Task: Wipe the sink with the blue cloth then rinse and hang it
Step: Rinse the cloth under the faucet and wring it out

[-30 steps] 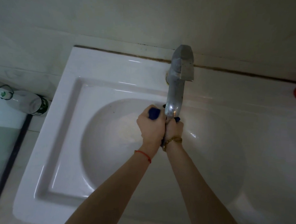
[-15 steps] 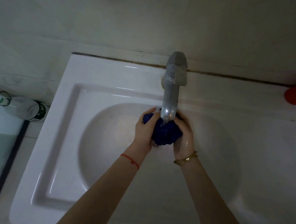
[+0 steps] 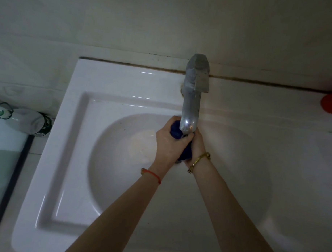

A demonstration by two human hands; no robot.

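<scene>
Cloth, the blue cloth (image 3: 176,132), sat bunched into a tight wad between my two hands, directly under the spout of the faucet (image 3: 190,108) and above the middle of the sink (image 3: 70,141) bowl. Only two dark blue patches of it showed: one lump poking out near the spout tip, another lower down between my palms.

My left hand (image 3: 167,143) was curled around the wad from the left, fingers wrapped over it and squeezing. My right hand (image 3: 197,145) was clamped on it from the other side, pressed close against the left one so that the two fists touched. A red string bracelet (image 3: 153,175) circled my left wrist and a gold bracelet (image 3: 198,162) my right.

Whether water was running from the spout I could not tell; the bowl beneath looked pale and glossy.

Along the back edge of the basin, a dark grimy seam met the wall. Off to the left of the sink, a white bottle (image 3: 24,121) with a green-marked label lay on its side. At the far right edge, part of a red object (image 3: 331,102) rested on the counter.
</scene>
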